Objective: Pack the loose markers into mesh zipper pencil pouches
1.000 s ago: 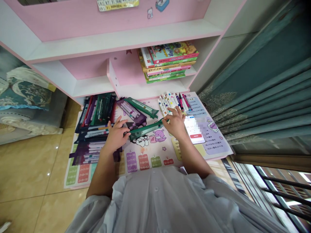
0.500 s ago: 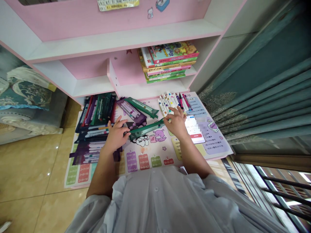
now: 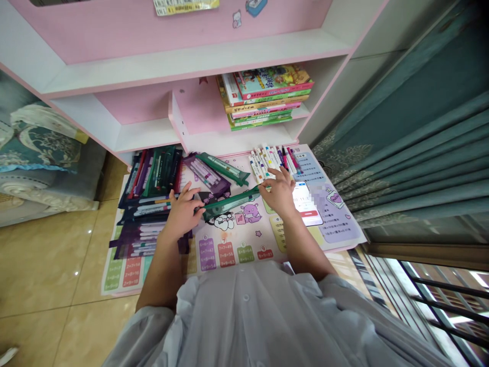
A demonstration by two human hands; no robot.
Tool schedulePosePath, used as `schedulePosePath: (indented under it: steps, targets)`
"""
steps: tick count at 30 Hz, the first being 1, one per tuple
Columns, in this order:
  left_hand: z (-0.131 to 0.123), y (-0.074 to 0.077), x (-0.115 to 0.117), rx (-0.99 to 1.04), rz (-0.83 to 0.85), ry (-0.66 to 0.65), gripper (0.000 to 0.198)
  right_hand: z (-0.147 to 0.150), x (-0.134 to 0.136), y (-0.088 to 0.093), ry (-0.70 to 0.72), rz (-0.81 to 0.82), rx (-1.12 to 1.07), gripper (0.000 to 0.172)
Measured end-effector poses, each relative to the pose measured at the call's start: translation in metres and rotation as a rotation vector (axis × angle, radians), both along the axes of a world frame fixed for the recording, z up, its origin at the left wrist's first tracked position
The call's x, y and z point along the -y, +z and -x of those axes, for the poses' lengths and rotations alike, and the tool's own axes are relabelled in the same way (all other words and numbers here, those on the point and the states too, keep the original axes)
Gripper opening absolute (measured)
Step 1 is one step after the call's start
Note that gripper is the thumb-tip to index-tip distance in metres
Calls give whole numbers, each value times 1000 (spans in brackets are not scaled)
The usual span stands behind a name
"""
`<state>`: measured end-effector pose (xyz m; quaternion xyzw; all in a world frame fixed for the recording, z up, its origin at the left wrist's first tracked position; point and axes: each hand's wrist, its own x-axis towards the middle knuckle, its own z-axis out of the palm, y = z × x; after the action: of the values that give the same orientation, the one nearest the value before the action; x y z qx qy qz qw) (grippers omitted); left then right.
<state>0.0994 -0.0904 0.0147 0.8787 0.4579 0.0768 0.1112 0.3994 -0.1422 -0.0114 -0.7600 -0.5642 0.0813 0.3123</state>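
A long green see-through zip pouch (image 3: 235, 202) stretches over the desk mat between my two hands. My left hand (image 3: 182, 213) pinches its left end between thumb and a finger, the other fingers spread. At the upper right end, my right hand (image 3: 280, 193) has thumb and forefinger closed on the pouch's corner; whether a zip pull is there I cannot tell. Behind it lie a purple pouch (image 3: 206, 174) filled with markers and another green pouch (image 3: 223, 167). Loose white markers (image 3: 262, 158) lie in a group beyond my right hand, with purple and pink pens (image 3: 290, 159) beside them.
Filled pouches (image 3: 158, 171) are piled at the desk's left, with purple ones (image 3: 143, 237) nearer me. A lit phone (image 3: 305, 204) lies right of my right hand. Stacked books (image 3: 267, 99) stand on the shelf (image 3: 206, 140) behind. A curtain (image 3: 412, 132) hangs at right.
My right hand has shifted very slightly to the right with the pouch's end. My left hand and the other pouches stay put.
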Motion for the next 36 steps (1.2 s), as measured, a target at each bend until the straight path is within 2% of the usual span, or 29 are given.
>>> schedulePosePath:
  steps: [19, 36]
  targets:
    - [2, -3, -1, -8, -10, -3, 13, -9, 2, 4, -67, -3, 24, 22]
    - [1, -3, 0, 8, -6, -25, 14, -13, 0, -2, -162, -29, -19, 21]
